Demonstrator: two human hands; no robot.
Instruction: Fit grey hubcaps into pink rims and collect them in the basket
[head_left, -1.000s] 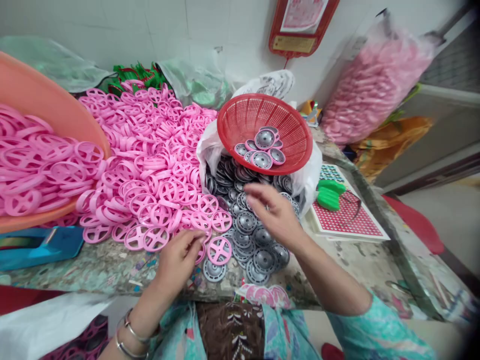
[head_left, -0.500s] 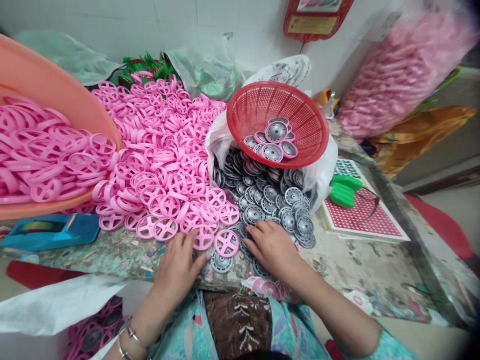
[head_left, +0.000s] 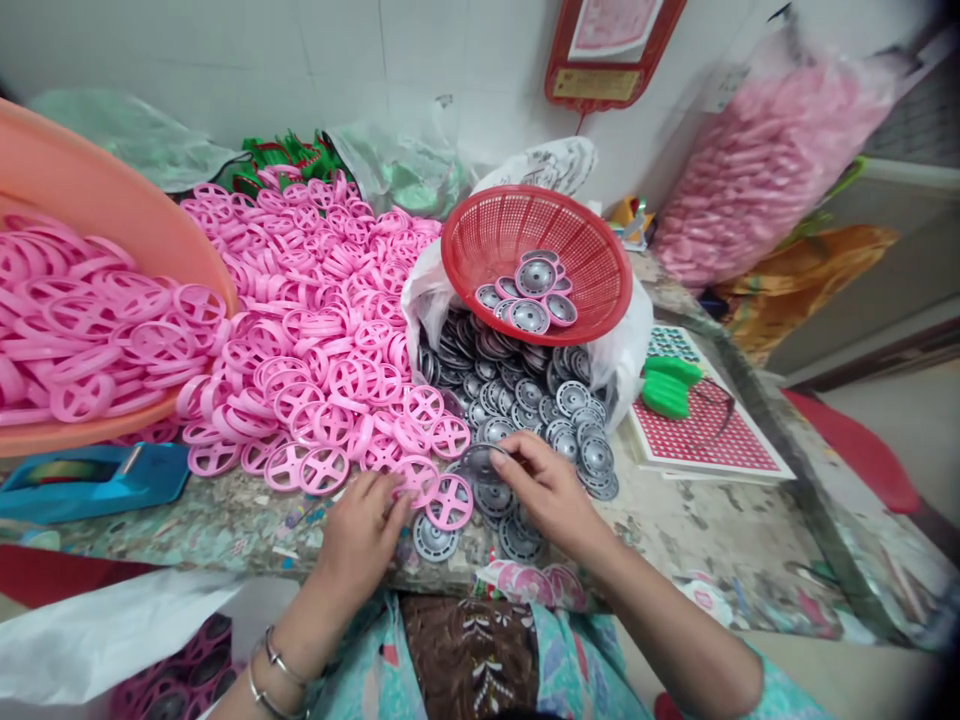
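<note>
My right hand pinches a grey hub disc, lifted a little off the spill of grey discs at the table's front edge. My left hand is closed on a pink spoked wheel at the near edge of the big pink wheel heap. Another pink wheel lies flat between my two hands, next to a grey disc.
A red mesh basket with a few assembled wheels rests on a white bag of grey discs. An orange basin of pink wheels is at left, a blue tape dispenser below it. A red dotted sheet with a green piece lies at right.
My right hand dropped onto the grey discs and has now lifted one between its fingertips. My left hand slid forward to the pink wheels and closed on one.
</note>
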